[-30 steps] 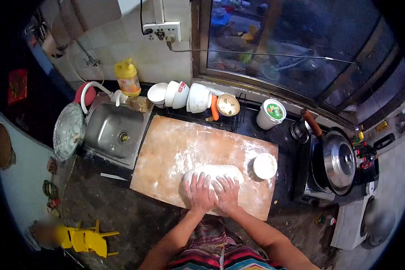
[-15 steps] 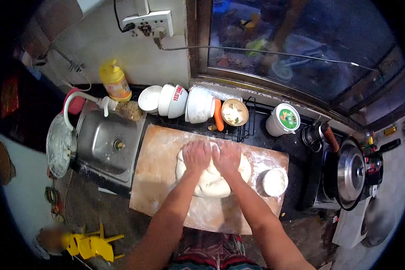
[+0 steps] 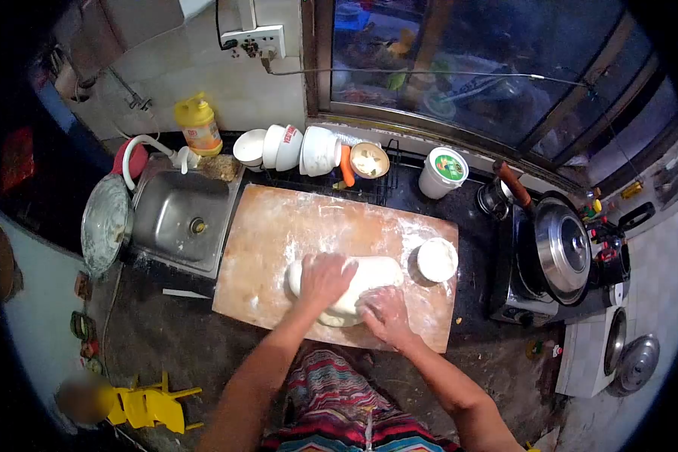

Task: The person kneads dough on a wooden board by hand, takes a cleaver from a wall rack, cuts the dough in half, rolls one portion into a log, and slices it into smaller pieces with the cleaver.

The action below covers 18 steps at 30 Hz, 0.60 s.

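A large pale lump of dough [image 3: 377, 273] lies on a floured wooden board [image 3: 260, 226], near its front edge. My left hand [image 3: 326, 280] rests on the upper left of the dough, its fingers spread over the surface. Lower and to the right, my right hand [image 3: 386, 311] has its fingers curled on the dough's front right edge, and part of the dough is between them. To the right of the dough stands a white bowl of flour [image 3: 437, 260].
Left of the board is a steel sink [image 3: 177, 218] with a floury basin [image 3: 107, 224]. Behind it stand white bowls [image 3: 285, 148], a carrot [image 3: 346, 166] and a white tub [image 3: 443, 175]. A lidded pan [image 3: 563, 252] is on the right stove; a yellow stool [image 3: 151, 407] stands lower left.
From pressing side by side on the dough's far part, my hands have come nearer to me and apart, the right one lower and now curled. The camera view has shifted too.
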### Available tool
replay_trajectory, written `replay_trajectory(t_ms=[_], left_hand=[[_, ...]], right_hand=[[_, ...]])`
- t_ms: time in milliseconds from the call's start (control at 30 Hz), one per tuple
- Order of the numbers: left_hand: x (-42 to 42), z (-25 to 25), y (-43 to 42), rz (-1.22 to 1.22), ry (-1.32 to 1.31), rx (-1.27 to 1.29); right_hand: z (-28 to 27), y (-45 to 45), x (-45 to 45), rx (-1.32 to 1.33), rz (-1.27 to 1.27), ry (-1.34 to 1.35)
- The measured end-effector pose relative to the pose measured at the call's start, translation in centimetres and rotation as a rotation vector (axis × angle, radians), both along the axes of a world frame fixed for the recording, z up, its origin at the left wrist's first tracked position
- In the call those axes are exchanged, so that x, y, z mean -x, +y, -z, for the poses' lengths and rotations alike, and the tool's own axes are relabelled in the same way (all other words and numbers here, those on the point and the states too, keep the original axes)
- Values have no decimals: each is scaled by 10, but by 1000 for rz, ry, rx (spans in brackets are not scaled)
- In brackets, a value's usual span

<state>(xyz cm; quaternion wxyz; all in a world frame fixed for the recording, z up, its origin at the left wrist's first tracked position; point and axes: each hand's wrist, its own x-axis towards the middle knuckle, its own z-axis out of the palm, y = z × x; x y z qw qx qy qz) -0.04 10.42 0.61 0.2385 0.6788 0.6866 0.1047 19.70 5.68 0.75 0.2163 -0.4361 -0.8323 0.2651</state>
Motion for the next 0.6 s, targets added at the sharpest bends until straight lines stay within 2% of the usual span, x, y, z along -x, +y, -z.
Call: replay_trajectory(t_ms=[100,133,267,533,600], left_hand=[[-26,17,-64,-108,70,-335],[-34,20,-79,-150,99,-437],[-45,49,-112,-171,100,-530],[-16,60,-21,-162,97,-629],[-3,64,9,-142,47,-583]], right_hand=[[-3,-7,-1,-5,133,48],[-5,0,9,-98,149,33],[32,-4,9,-269,99,-76],[51,70,32,-284,193,-64],[48,96,43,-245,239,-21]])
